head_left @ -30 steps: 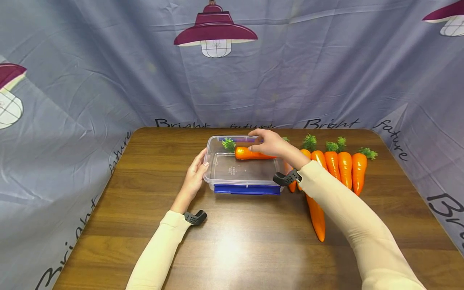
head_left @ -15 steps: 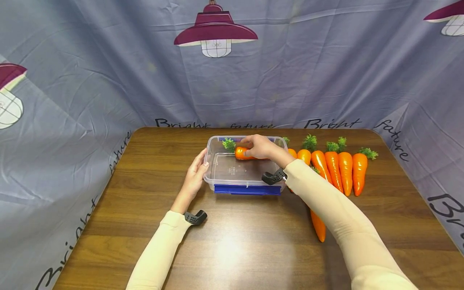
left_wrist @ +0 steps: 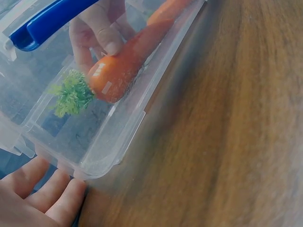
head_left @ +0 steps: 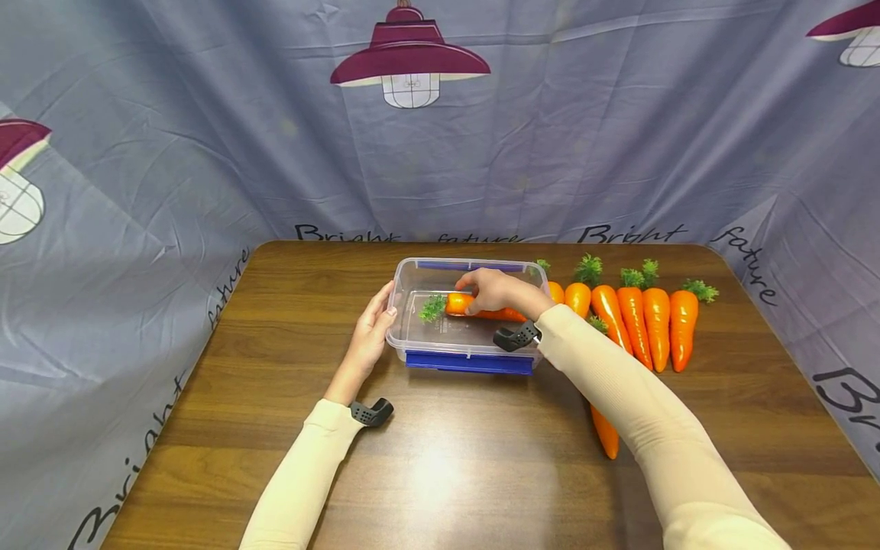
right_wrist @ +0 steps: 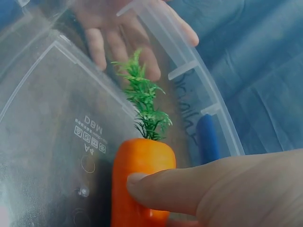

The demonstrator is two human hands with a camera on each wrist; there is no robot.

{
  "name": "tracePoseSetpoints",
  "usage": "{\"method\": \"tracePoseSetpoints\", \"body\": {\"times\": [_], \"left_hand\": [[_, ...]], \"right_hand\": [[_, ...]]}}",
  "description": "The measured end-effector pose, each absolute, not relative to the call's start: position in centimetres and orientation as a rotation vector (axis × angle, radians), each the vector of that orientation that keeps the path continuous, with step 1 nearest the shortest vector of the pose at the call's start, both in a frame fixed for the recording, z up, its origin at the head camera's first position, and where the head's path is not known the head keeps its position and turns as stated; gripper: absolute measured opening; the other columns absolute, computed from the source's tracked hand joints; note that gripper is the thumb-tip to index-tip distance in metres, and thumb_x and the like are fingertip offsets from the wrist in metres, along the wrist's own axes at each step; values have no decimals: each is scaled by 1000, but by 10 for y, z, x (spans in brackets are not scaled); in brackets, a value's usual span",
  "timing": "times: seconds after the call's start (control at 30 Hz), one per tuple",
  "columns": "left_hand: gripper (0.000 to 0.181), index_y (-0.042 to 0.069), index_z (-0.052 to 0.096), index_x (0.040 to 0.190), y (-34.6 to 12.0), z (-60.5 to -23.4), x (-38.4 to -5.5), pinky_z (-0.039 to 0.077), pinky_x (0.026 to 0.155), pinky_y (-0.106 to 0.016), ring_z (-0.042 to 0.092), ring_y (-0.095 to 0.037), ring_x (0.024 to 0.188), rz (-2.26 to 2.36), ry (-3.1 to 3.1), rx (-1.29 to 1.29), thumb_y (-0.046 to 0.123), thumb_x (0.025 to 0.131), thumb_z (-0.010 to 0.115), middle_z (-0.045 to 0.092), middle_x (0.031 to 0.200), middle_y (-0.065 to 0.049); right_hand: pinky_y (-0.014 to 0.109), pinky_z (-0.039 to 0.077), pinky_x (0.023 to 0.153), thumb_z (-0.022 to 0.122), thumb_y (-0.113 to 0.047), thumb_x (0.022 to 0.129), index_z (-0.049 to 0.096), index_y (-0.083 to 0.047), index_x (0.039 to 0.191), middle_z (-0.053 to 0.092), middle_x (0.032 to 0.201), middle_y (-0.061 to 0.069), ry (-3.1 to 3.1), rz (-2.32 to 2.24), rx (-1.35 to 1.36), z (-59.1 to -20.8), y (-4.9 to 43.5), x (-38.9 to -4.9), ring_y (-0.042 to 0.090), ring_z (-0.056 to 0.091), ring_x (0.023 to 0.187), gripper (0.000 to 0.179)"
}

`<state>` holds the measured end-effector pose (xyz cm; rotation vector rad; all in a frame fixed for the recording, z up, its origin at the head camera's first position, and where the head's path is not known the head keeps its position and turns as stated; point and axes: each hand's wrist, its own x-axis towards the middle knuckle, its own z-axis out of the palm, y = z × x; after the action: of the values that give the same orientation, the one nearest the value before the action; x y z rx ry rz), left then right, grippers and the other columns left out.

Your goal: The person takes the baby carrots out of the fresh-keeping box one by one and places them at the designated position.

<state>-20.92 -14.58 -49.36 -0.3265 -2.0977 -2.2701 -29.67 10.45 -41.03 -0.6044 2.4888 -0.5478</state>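
My right hand (head_left: pixel 491 290) reaches into a clear plastic box (head_left: pixel 440 347) with blue clips. Its thumb and fingers pinch a glossy orange carrot (head_left: pixel 457 305) near the thick end. Leafy green tops (head_left: pixel 433 308) point left, and the tapered end lies under the hand toward the right wall. In the right wrist view, the thumb presses on the carrot (right_wrist: pixel 142 161) above the box floor (right_wrist: pixel 47 142). My left hand (head_left: pixel 371 325) rests against the box's left end, thumb tip at the rim. Through the clear wall its straight fingers (right_wrist: pixel 118 47) show.
Several more carrots (head_left: pixel 656 328) lie side by side right of the box, green tops toward the back. One longer carrot (head_left: pixel 603 429) reaches nearer the front, partly under the right sleeve (head_left: pixel 639 397). A printed curtain (head_left: pixel 440 168) hangs behind the wooden table (head_left: pixel 309 305).
My right hand has moved left and down onto the carrot in the box. It then brought the carrot from the back wall toward the box's middle. The left hand has stayed put.
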Motion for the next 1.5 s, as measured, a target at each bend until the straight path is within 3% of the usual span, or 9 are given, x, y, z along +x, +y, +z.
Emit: {"method": "tracePoseSetpoints", "body": {"times": [0.23, 0.53, 0.87, 1.1, 1.27, 1.5], "left_hand": [[55, -6, 27, 157, -145, -492, -208, 28, 126, -41, 24, -42, 155, -2265, -2102, -334, 3, 104, 39, 22, 167, -25], [56, -5, 27, 157, -145, -494, -209, 36, 119, -22, 24, -40, 155, -2257, -2097, -335, 4, 103, 39, 23, 168, -24], [55, -7, 27, 156, -144, -494, -209, 24, 127, -49, 24, -43, 155, -2242, -2093, -333, 3, 103, 39, 22, 167, -25], [55, -7, 29, 156, -142, -494, -209, 22, 127, -53, 25, -40, 155, -2224, -2083, -319, 2, 103, 39, 25, 167, -25], [54, -7, 30, 155, -141, -494, -208, 22, 127, -55, 25, -41, 155, -2214, -2079, -319, 2, 103, 39, 26, 166, -26], [53, -5, 32, 155, -140, -492, -206, 26, 125, -56, 29, -41, 153, -2200, -2097, -287, 2, 104, 39, 29, 165, -24]], "right_hand": [[48, 48, 111, 73, -11, 91, 57, -8, 144, 60, 142, 19, 2473, -529, -610, -411, 104, -296, 35, 57, 130, 56], [49, 46, 113, 72, -11, 92, 57, -7, 143, 60, 143, 20, 2477, -507, -628, -411, 103, -297, 36, 57, 131, 54], [48, 46, 113, 70, -10, 93, 54, -5, 145, 62, 140, 19, 2462, -567, -653, -404, 102, -296, 36, 57, 129, 54], [47, 53, 102, 68, -16, 96, 50, -5, 148, 62, 136, 22, 2483, -705, -668, -381, 112, -293, 35, 63, 120, 56], [42, 60, 87, 64, -15, 99, 44, -6, 150, 62, 132, 25, 2485, -883, -652, -361, 132, -290, 37, 65, 116, 56], [35, 59, 73, 58, -18, 103, 38, -12, 155, 63, 126, 28, 2453, -1171, -470, -337, 171, -282, 31, 67, 100, 56]]}}
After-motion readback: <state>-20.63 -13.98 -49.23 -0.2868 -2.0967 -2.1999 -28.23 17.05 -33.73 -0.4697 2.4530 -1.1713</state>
